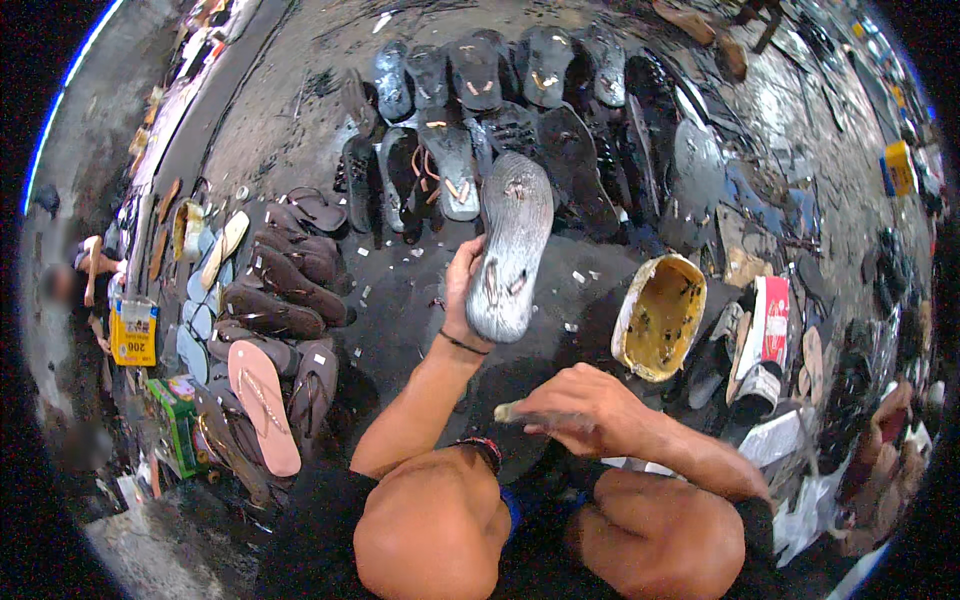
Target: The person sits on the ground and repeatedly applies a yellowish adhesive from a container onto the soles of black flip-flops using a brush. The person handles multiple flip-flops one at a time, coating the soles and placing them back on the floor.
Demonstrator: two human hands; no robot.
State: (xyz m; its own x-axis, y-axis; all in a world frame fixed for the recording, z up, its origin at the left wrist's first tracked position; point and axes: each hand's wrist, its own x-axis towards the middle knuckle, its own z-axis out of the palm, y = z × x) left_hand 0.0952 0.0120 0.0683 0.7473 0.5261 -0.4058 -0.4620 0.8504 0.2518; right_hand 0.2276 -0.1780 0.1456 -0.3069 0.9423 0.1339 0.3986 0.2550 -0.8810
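Note:
My left hand [463,290] grips a shoe sole [512,250] by its left edge and holds it raised, toe end away from me. Its upward face looks grey and wet-shiny, with small strap ends showing near the toe and the heel. Lower and to the right, my right hand [590,405] is closed around a short brush [525,414], slightly smeared by motion, its pale tip pointing left and apart from the sole. Right of the sole stands a tub [618,330] with a crusted pale rim and yellowish, glue-like contents speckled dark.
Rows of soles [474,75] lie beyond my hands, several with strap ends showing. At left are stacked dark sandals [290,270], a pink sandal [263,405] and a yellow box [134,330]. A red-and-white box piece [770,320] and footwear parts lie at right.

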